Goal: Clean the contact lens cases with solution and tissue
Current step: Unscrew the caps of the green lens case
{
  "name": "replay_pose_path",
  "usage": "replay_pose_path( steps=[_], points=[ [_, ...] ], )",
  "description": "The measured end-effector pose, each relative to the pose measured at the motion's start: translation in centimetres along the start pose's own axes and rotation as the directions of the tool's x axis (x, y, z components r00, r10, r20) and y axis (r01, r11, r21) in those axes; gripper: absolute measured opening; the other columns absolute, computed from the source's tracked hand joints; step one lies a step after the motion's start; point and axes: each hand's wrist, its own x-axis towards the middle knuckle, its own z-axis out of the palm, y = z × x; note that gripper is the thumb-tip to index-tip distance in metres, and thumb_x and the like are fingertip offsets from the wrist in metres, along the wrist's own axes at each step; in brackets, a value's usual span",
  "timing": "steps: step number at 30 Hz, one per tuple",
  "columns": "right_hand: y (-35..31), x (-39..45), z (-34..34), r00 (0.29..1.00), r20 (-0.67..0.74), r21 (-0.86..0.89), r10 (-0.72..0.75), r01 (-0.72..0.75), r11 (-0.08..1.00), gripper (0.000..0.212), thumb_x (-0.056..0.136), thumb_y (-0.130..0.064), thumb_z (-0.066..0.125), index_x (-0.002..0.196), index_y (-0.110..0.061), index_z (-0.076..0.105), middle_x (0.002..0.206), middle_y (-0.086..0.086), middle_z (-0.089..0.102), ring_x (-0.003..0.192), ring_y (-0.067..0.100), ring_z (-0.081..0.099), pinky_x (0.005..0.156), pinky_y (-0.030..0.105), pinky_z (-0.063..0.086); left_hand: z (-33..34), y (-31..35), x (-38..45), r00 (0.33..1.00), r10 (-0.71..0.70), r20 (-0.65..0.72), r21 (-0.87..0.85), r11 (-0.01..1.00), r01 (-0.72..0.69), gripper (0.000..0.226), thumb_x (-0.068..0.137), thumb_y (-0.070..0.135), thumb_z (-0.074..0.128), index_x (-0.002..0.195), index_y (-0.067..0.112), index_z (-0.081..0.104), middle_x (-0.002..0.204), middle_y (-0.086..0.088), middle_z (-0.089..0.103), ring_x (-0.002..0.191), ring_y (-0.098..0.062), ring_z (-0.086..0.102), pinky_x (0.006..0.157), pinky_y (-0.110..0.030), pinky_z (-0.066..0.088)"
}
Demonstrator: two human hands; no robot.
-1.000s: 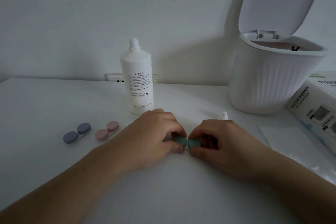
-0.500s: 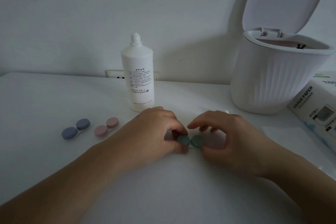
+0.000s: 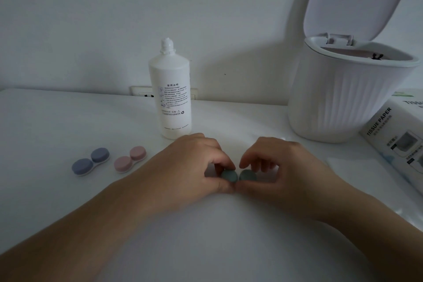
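A green contact lens case (image 3: pixel 238 175) lies on the white table (image 3: pixel 206 236) between my two hands. My left hand (image 3: pixel 192 162) pinches its left cap with thumb and fingertips. My right hand (image 3: pixel 281 167) grips the right cap the same way. A blue case (image 3: pixel 90 161) and a pink case (image 3: pixel 130 159) lie side by side to the left, both capped. The white solution bottle (image 3: pixel 170 96) stands upright behind my hands, with no cap on its nozzle. A flat tissue (image 3: pixel 357 171) lies right of my right hand.
A white ribbed bin (image 3: pixel 343 103) with its lid up stands at the back right. A tissue paper box (image 3: pixel 398 135) sits at the right edge. A wall socket (image 3: pixel 139 94) is behind the bottle.
My right hand's fingers have lifted and re-gripped the right cap. The small white bottle cap seen behind my right hand a second ago is now hidden. The view has tilted slightly.
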Motion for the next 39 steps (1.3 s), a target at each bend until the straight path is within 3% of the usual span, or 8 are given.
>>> replay_pose_path(
  steps=[3, 5, 11, 19, 26, 30, 34, 39],
  points=[
    [-0.1, 0.0, -0.1, 1.000, 0.026, -0.008, -0.012, 0.012, 1.000, 0.018, 0.075, -0.041, 0.067, 0.091, -0.033, 0.070, 0.081, -0.015, 0.062, 0.080, 0.008, 0.059, 0.070, 0.025, 0.046, 0.0, 0.0, 0.1, 1.000, -0.004, 0.007, 0.000, 1.000, 0.004, 0.030, 0.082, 0.056, 0.073, 0.107, 0.039, 0.074, 0.092, 0.021, 0.061, 0.093, 0.001, 0.047, 0.076, -0.014, 0.036],
    [0.0, -0.2, -0.6, 0.996, 0.084, 0.011, -0.031, 0.030, 0.999, 0.033, 0.072, -0.034, 0.063, 0.104, -0.034, 0.070, 0.093, -0.018, 0.063, 0.089, 0.007, 0.061, 0.077, 0.023, 0.049, -0.1, 0.0, 0.0, 1.000, -0.001, 0.003, -0.002, 1.000, 0.001, 0.029, 0.082, 0.055, 0.073, 0.106, 0.039, 0.074, 0.091, 0.021, 0.060, 0.093, 0.001, 0.047, 0.075, -0.014, 0.035],
    [0.2, -0.1, -0.4, 0.999, 0.046, -0.019, 0.021, -0.021, 1.000, 0.038, 0.072, -0.062, 0.059, 0.095, -0.035, 0.071, 0.082, -0.019, 0.059, 0.082, 0.005, 0.059, 0.069, 0.019, 0.046, -0.1, 0.0, 0.0, 1.000, 0.010, 0.006, 0.004, 1.000, -0.010, 0.029, 0.083, 0.055, 0.073, 0.106, 0.038, 0.074, 0.093, 0.020, 0.061, 0.092, 0.000, 0.048, 0.076, -0.016, 0.037],
    [0.1, -0.3, -0.4, 1.000, 0.000, 0.058, 0.011, -0.011, 0.998, 0.014, 0.078, -0.023, 0.077, 0.089, -0.029, 0.073, 0.078, -0.013, 0.063, 0.079, 0.011, 0.061, 0.069, 0.018, 0.047, -0.1, 0.0, 0.1, 1.000, 0.004, 0.010, -0.004, 1.000, -0.004, 0.028, 0.082, 0.056, 0.074, 0.105, 0.039, 0.074, 0.093, 0.020, 0.061, 0.094, 0.001, 0.048, 0.077, -0.016, 0.037],
    [1.3, -0.5, -2.4, 0.980, -0.134, 0.171, 0.146, -0.122, 0.978, 0.020, 0.076, -0.034, 0.073, 0.095, -0.035, 0.076, 0.080, -0.018, 0.071, 0.072, 0.007, 0.067, 0.065, 0.013, 0.050, -0.2, -0.1, 0.0, 1.000, 0.008, 0.010, -0.025, 1.000, -0.008, 0.027, 0.083, 0.053, 0.075, 0.105, 0.038, 0.074, 0.093, 0.021, 0.063, 0.094, 0.000, 0.050, 0.080, -0.019, 0.042],
    [2.6, -0.5, -3.0, 0.965, -0.164, 0.079, 0.205, -0.195, 0.978, 0.014, 0.073, -0.029, 0.083, 0.080, -0.032, 0.071, 0.077, -0.022, 0.072, 0.069, -0.004, 0.067, 0.062, 0.009, 0.049, -0.1, 0.0, 0.0, 1.000, -0.009, 0.014, -0.039, 0.999, 0.009, 0.024, 0.081, 0.053, 0.076, 0.102, 0.040, 0.074, 0.092, 0.023, 0.062, 0.096, -0.001, 0.049, 0.081, -0.017, 0.040],
    [2.9, -0.7, -2.6, 0.966, -0.120, -0.023, 0.228, -0.233, 0.972, 0.025, 0.074, -0.033, 0.082, 0.093, -0.043, 0.070, 0.075, -0.028, 0.070, 0.071, -0.016, 0.063, 0.067, -0.001, 0.041, -0.2, 0.0, 0.0, 1.000, -0.009, 0.013, -0.045, 0.999, 0.010, 0.025, 0.081, 0.053, 0.076, 0.102, 0.039, 0.074, 0.092, 0.023, 0.062, 0.097, 0.000, 0.049, 0.080, -0.012, 0.037],
    [3.2, -0.8, -2.3, 0.969, -0.045, -0.206, 0.243, -0.247, 0.947, 0.037, 0.081, -0.049, 0.068, 0.118, -0.044, 0.070, 0.097, -0.020, 0.066, 0.090, 0.003, 0.063, 0.086, 0.022, 0.046, -0.1, -0.1, -0.1, 1.000, -0.005, 0.007, -0.043, 0.999, 0.005, 0.025, 0.081, 0.052, 0.076, 0.102, 0.038, 0.074, 0.093, 0.023, 0.062, 0.097, 0.001, 0.050, 0.082, -0.015, 0.040]
  ],
)
